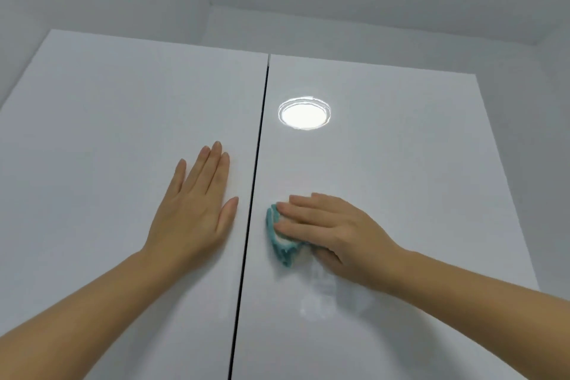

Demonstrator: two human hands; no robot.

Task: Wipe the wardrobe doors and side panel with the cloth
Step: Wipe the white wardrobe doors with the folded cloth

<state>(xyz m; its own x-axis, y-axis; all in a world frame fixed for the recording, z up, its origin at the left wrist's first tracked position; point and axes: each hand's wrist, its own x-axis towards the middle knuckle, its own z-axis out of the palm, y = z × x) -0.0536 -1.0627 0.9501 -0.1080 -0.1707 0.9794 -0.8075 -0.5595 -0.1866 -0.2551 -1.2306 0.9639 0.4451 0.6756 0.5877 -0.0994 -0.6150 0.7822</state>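
The cloth [282, 244] is a small teal and white rag, bunched into a pad against the right door [401, 163], just beside the dark gap [256, 194] between the two doors. The right hand [333, 225] lies over it with its fingers [297, 203] stretched out fairly straight and close together, pressing it flat to the panel rather than gripping it; only the left edge and a lower fold of the rag stick out past the fingertips. The left hand [194, 210] rests flat on the left door [108, 133], fingers straight and together, thumb spread toward the gap, holding nothing and probably steadying that door. The cloth looks soft, light and limp, so it likely takes whatever shape the palm gives it and could slip loose or unfold if pressure eases on this upright surface. The best hold is probably a flat palm over the middle of the wad, with loose ends tucked beneath. The doors look hard, smooth and glossy: a round lamp reflection [304, 114] shines above the rag and a faint damp smear [324, 296] shows below it, so the rag should glide easily, though streaks will show. The side panel is not in view.
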